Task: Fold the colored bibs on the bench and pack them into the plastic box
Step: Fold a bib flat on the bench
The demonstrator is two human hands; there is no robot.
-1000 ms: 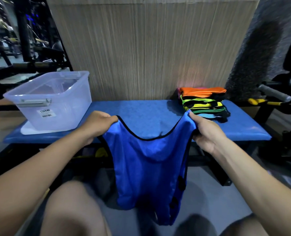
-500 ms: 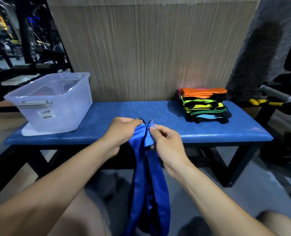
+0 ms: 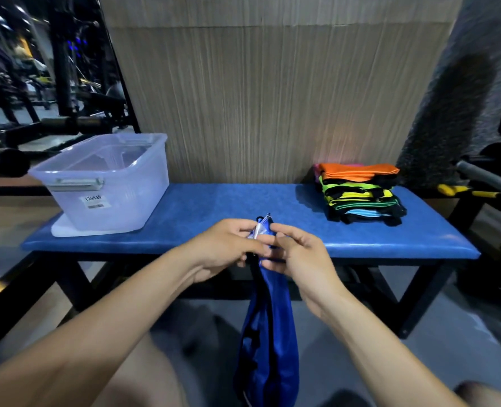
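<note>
1. Fingertips of both hands meet at the top of a blue bib, pinching its gathered upper edges together just in front of the bench's near edge.
2. Left hand closes its thumb and fingers on the bib's top from the left side; a small white tag shows between the fingertips.
3. Right hand grips the same bunched fabric from the right, thumb on top, fingers curled underneath.
4. Blue bib hangs straight down from the hands as a narrow doubled strip with black trim, reaching past the person's knees toward the floor.
5. Blue padded bench runs across the view behind the hands, on a black frame.
6. Clear plastic box stands on the bench's left end, on a white lid or tray, open at the top; no bibs are visible inside. A label reads 126940.
7. Stack of bibs sits on the bench's right end, orange on top, then yellow, green and light blue layers with black edging.
8. Ribbed beige wall panel rises behind the bench.
</note>
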